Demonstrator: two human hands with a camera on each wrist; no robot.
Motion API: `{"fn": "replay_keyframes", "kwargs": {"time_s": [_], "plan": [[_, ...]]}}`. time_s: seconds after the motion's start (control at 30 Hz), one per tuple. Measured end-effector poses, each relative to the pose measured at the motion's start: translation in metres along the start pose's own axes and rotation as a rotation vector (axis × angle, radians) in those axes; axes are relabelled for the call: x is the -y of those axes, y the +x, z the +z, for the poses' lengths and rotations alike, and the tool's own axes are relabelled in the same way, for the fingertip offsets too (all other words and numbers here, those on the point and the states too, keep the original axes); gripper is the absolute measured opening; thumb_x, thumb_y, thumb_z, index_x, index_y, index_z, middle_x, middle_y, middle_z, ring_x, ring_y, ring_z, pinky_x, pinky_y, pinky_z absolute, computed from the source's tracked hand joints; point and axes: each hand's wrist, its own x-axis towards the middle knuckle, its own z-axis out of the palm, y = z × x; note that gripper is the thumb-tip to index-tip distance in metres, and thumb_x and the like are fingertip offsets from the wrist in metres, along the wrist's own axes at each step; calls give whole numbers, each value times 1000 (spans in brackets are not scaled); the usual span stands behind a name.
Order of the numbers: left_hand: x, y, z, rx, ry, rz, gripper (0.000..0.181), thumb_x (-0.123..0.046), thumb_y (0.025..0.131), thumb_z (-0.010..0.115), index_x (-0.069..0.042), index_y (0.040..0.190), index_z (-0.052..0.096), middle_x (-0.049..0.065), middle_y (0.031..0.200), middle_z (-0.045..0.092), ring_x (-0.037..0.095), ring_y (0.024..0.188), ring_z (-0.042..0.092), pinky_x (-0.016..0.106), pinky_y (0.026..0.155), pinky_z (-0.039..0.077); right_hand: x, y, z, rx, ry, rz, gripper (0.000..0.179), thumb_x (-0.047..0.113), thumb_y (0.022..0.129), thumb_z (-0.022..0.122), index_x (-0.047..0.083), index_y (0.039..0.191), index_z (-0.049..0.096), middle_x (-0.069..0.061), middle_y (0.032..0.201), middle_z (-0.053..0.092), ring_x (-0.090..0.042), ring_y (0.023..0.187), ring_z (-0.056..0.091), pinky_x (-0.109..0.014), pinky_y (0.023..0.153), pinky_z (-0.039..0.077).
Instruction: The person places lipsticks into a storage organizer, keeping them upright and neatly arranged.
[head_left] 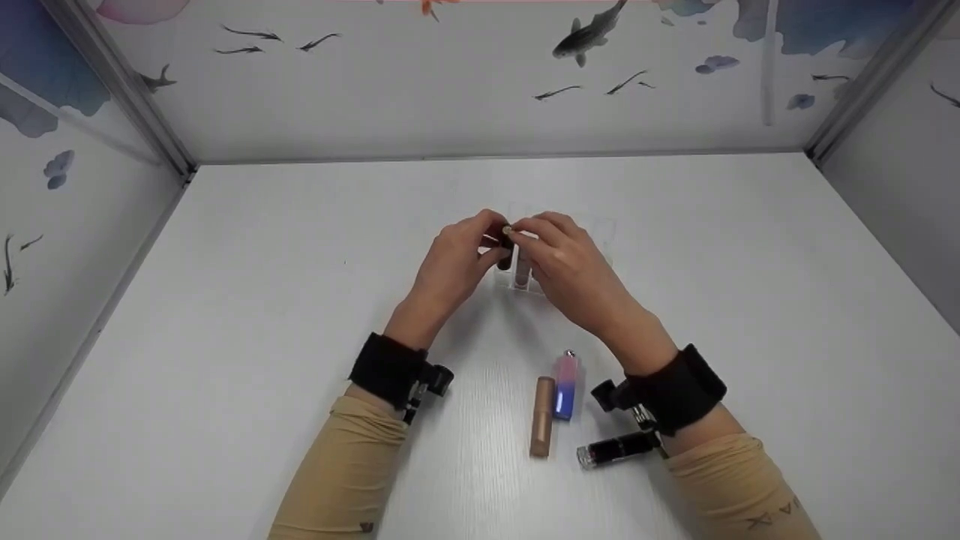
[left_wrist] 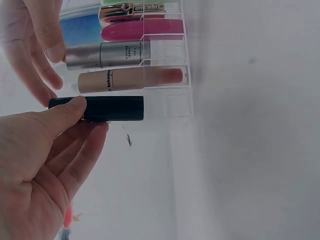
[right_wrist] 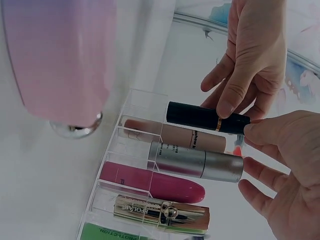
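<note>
My left hand point(head_left: 457, 255) pinches a black lipstick tube point(left_wrist: 117, 108) with a thin gold band between thumb and fingers. At the tube's upper end, my right hand point(right_wrist: 297, 165) holds it with thumb and fingertip. The lower end is right at the end compartment of a clear lipstick organizer point(left_wrist: 189, 92). Standing in the other compartments are a beige tube point(right_wrist: 175, 136), a silver tube point(right_wrist: 197, 162), a magenta tube point(right_wrist: 175, 188), a gold tube point(right_wrist: 162, 214) and a green item point(right_wrist: 107, 231). In the head view, my hands hide much of the organizer.
Nearer my body on the white table point(head_left: 262, 337) lie a bronze tube point(head_left: 542, 416), a pink-and-blue tube point(head_left: 566, 386) and a black tube with a clear end point(head_left: 616, 450), partly beneath my right wrist. A printed panel point(head_left: 420, 97) borders the table's back.
</note>
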Motion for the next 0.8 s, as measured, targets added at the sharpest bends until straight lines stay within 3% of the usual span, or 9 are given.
{"fn": "replay_keyframes", "kwargs": {"time_s": [0.47, 0.8], "plan": [[4, 1, 10, 35, 54, 8, 28, -15, 89, 64, -13, 115, 54, 3, 112, 67, 13, 98, 67, 24, 83, 53, -2, -3, 3, 104, -54, 10, 29, 1, 87, 63, 4, 116, 66, -9, 115, 66, -29, 114, 55, -42, 97, 46], [2, -2, 8, 54, 185, -17, 28, -19, 90, 63, -13, 116, 54, 5, 105, 69, 20, 95, 66, 32, 80, 52, 0, -5, 1, 191, -37, 38, 34, 3, 87, 64, 5, 121, 63, -8, 124, 62, -31, 123, 49, -48, 97, 45]]}}
